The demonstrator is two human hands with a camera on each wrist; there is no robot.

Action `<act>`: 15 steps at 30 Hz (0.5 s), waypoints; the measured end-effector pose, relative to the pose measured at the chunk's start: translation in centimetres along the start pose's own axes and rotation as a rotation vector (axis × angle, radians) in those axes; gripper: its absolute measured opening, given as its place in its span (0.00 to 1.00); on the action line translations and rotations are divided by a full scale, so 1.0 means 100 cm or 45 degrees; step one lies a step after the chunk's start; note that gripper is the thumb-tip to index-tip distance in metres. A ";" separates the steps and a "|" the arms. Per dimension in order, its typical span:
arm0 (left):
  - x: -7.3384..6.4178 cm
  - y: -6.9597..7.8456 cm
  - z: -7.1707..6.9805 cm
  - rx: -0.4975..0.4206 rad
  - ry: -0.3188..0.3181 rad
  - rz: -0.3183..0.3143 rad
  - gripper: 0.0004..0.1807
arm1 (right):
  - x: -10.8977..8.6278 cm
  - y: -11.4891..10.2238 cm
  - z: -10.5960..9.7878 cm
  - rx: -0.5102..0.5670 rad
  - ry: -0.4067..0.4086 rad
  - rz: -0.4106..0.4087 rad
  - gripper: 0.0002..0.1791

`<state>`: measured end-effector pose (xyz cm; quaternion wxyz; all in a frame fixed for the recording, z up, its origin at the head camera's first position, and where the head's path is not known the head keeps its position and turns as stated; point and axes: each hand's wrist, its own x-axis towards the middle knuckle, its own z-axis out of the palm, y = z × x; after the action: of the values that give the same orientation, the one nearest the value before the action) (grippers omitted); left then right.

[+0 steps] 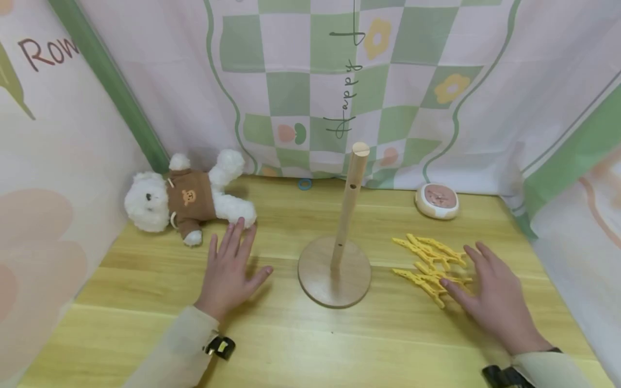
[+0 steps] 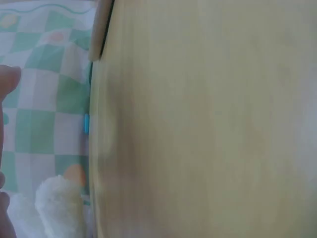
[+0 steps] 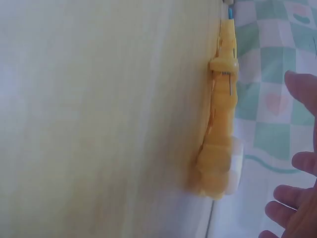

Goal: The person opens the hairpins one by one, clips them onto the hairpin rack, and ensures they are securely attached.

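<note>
My left hand [image 1: 229, 275] hovers over the table with its fingers spread, its fingertips near a leg of the white plush dog [image 1: 191, 196] in a brown shirt. My right hand [image 1: 499, 296] is held above the right side of the table, thumb and fingers apart, holding nothing. Just left of it lies a loose pile of yellow branch-shaped plastic pieces [image 1: 427, 258], partly hidden by the thumb. The right wrist view shows these yellow pieces [image 3: 221, 114] edge-on beyond the wrist. Between the hands stands an upright wooden post [image 1: 348, 205] on a round wooden base [image 1: 315, 280].
A small blue ring [image 1: 304, 184] lies at the table's back edge. Behind the yellow pieces sits a white rounded device with a pinkish face [image 1: 440, 195]. Patterned cloth [image 1: 291, 48] hangs along the back and both sides of the wooden table [image 1: 301, 350].
</note>
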<state>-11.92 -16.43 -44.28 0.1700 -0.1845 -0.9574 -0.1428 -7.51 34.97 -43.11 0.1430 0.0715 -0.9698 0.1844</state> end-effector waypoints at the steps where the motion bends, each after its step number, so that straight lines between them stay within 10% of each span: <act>1: 0.000 0.001 0.001 -0.006 0.000 0.003 0.51 | 0.001 0.002 0.001 0.003 -0.011 0.012 0.51; 15: 0.002 0.020 0.019 -0.205 -0.041 -0.009 0.53 | 0.013 0.034 0.012 0.223 -0.196 0.204 0.45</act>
<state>-11.84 -13.97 -45.51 0.1385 -0.1964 -0.9462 -0.2168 -9.69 37.57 -44.92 0.0461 0.0199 -0.9607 0.2730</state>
